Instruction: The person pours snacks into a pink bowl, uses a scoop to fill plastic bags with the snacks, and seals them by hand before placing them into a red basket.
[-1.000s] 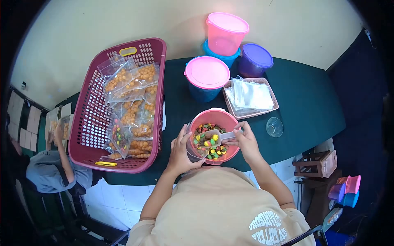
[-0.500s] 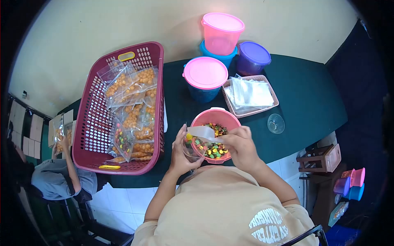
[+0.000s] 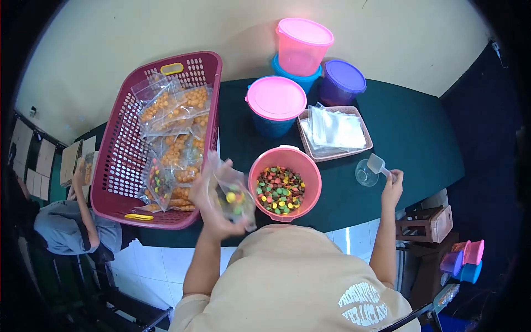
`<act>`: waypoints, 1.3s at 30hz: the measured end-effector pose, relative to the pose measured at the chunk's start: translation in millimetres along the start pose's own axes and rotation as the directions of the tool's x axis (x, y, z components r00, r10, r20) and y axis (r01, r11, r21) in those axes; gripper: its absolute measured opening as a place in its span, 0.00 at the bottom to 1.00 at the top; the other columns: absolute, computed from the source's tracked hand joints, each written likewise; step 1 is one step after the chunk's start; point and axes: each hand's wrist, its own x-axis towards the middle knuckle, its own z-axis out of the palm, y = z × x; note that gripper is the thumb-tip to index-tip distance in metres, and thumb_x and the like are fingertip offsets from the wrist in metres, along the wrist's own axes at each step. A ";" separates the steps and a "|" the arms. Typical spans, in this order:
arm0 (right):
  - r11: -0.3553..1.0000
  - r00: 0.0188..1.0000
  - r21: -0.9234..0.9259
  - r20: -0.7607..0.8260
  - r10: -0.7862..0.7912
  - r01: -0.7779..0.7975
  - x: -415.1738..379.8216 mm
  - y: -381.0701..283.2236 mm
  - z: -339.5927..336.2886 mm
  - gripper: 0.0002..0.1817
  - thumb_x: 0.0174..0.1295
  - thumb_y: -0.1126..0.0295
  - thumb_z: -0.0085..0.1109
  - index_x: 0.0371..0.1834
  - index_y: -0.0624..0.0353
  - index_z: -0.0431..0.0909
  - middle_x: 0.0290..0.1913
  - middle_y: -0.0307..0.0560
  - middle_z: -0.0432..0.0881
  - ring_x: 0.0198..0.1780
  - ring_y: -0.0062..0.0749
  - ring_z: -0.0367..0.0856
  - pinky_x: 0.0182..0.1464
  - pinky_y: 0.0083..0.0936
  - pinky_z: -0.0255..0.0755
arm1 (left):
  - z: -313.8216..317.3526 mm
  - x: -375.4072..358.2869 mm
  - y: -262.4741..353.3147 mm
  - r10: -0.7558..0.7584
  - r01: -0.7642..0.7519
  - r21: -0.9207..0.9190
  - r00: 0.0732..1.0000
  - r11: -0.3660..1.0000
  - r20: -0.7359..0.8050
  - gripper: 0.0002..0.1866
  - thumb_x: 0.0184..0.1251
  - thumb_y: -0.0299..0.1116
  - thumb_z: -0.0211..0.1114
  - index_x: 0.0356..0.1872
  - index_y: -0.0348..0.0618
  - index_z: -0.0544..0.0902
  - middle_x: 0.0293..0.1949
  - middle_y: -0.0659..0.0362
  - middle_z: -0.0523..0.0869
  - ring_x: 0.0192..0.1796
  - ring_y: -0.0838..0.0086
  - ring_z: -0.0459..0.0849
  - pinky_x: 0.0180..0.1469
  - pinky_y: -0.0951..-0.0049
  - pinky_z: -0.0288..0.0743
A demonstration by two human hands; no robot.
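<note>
My left hand (image 3: 213, 213) is closed round a clear plastic bag (image 3: 235, 199) with colourful pieces in it, between the maroon basket and the pink bowl; hand and bag are slightly blurred. The pink bowl (image 3: 312, 180) holds many red, green, yellow and brown pieces. At the right, my right hand (image 3: 392, 185) grips the handle of a white scoop (image 3: 375, 163), whose head is over the small glass bowl (image 3: 365, 176). Filled bags (image 3: 180, 110) of orange snacks lie in the maroon basket (image 3: 124, 160), with a bag of colourful pieces (image 3: 157, 180) among them.
Behind the bowl stand lidded tubs: pink-lidded (image 3: 276, 99), pink (image 3: 303, 50) on a blue one (image 3: 298, 80), and purple (image 3: 343, 83). A tray (image 3: 368, 141) holds empty clear bags. Another person (image 3: 72, 227) sits at the left. A wooden stool (image 3: 423, 227) is at the right.
My right hand has moved right with the scoop, from the pink bowl to the glass bowl. My left hand has moved left with the bag, away from the bowl's front.
</note>
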 end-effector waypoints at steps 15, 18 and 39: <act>0.912 0.958 -0.302 -0.164 0.237 -0.277 -1.8 146.6 70.1 0.15 0.62 0.67 0.59 0.52 0.52 0.74 0.53 0.50 0.78 0.56 0.45 0.72 0.58 0.43 0.64 | 39.0 -18.1 -10.0 -0.022 0.033 0.314 0.999 0.949 -0.040 0.56 0.42 0.42 0.78 0.69 0.53 0.47 0.72 0.34 0.50 0.73 0.45 0.55 0.72 0.46 0.55; 0.976 0.979 -0.066 0.012 -0.206 0.206 0.6 29.1 57.4 0.17 0.56 0.67 0.63 0.49 0.55 0.77 0.60 0.51 0.74 0.62 0.51 0.66 0.63 0.45 0.57 | 38.9 -26.7 -10.2 -0.039 0.067 0.319 0.995 0.946 -0.095 0.55 0.43 0.40 0.78 0.69 0.53 0.48 0.72 0.34 0.50 0.73 0.45 0.56 0.72 0.46 0.54; 0.339 0.278 0.077 0.416 -0.866 0.938 56.0 -145.1 225.1 0.09 0.56 0.65 0.63 0.39 0.50 0.78 0.38 0.36 0.78 0.49 0.34 0.74 0.61 0.53 0.57 | 18.7 -75.1 27.4 -0.059 0.177 0.437 0.961 0.882 -0.271 0.59 0.44 0.49 0.77 0.70 0.54 0.42 0.73 0.39 0.49 0.70 0.46 0.63 0.68 0.50 0.61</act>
